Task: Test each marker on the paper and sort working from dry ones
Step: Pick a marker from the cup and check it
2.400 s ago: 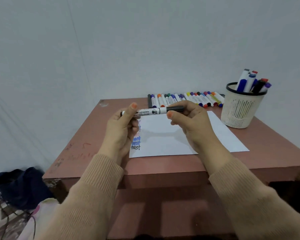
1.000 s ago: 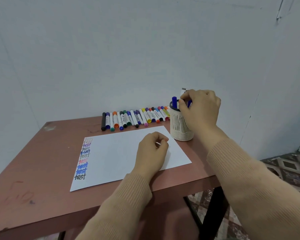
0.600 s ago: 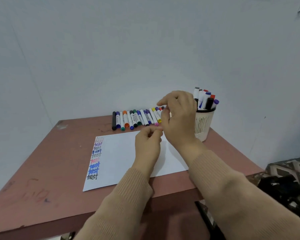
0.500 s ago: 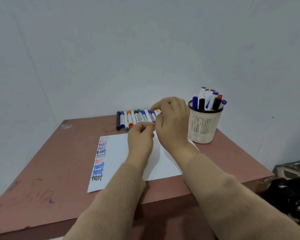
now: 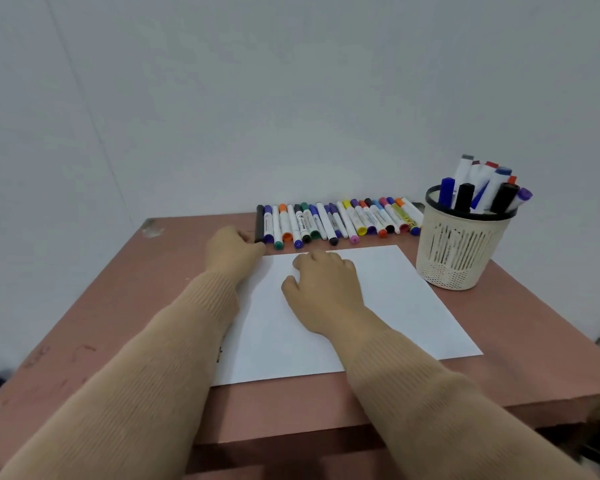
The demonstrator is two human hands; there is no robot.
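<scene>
A white paper (image 5: 395,306) lies on the reddish table (image 5: 111,306). Behind it, a row of coloured markers (image 5: 340,221) lies against the wall. My left hand (image 5: 234,251) reaches to the row's left end, and its fingers pinch the near end of the black marker (image 5: 260,218), which still lies in line. My right hand (image 5: 323,282) rests on the paper with loosely curled fingers and holds nothing. A white mesh cup (image 5: 458,251) at the right holds several upright markers (image 5: 482,185). My left sleeve hides most of the written test words.
The wall stands right behind the marker row. The table's front edge (image 5: 361,414) is close to me, with floor clutter past its right corner. Bare tabletop lies left of the paper.
My right hand dropped the tested marker into the cup, then came back onto the paper. My left hand moved from the paper to the black marker at the row's left end.
</scene>
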